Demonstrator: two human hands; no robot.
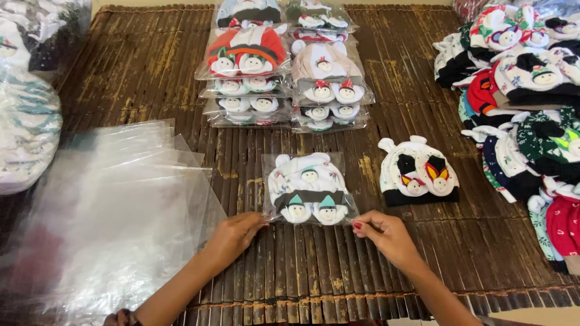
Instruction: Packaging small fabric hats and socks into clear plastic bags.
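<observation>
The head camera looks down on a dark slatted bamboo mat [338, 265] that serves as the desk. At its near middle lies a clear plastic bag holding a white baby hat with small doll faces [308, 188]. The left hand [232, 236] pinches the bag's near left corner, and the right hand [386, 232] pinches the near right corner, so each grip is closed on the open end, seemingly to pull it flat and straight. Just right of the bag sits an unbagged white and black hat [418, 172]. Beyond the bag stand two stacks of bagged hats [284, 66]. Left of it fans a pile of empty clear bags [115, 199]; far right, loose hats [525, 90] are heaped. Bare mat remains near the hands.
</observation>
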